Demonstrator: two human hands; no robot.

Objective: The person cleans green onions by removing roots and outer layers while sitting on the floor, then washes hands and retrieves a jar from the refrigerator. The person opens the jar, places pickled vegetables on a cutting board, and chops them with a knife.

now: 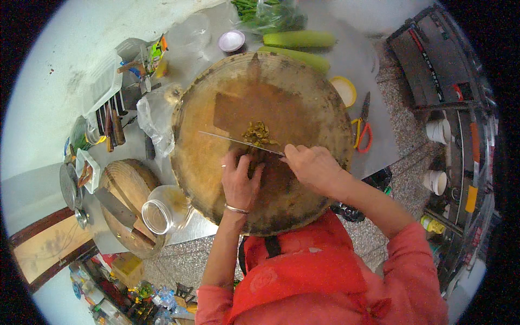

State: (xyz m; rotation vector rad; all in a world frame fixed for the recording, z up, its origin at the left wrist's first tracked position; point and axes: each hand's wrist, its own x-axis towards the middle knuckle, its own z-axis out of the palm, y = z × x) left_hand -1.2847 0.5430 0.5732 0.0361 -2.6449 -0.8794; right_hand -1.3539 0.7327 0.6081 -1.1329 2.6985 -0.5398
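Note:
A round wooden chopping block [260,93] stands before me, with stained, wet patches on top. My right hand [310,166] grips a knife [239,141] at its handle. The blade is seen nearly edge-on and points to the left across the block. Just beyond the blade lies a small heap of chopped olive-green vegetable [258,132], which looks pickled. On the near side of the blade, my left hand [240,180] rests with curled fingertips on a dark green vegetable [255,157], mostly hidden by the fingers and the knife.
Two green gourds [298,39] and a bag of green vegetables [268,14] lie behind the block. Scissors [363,126] are at right. An open clear jar [158,215], a cleaver [118,207] on a smaller board [130,178], and a knife rack [105,93] stand left.

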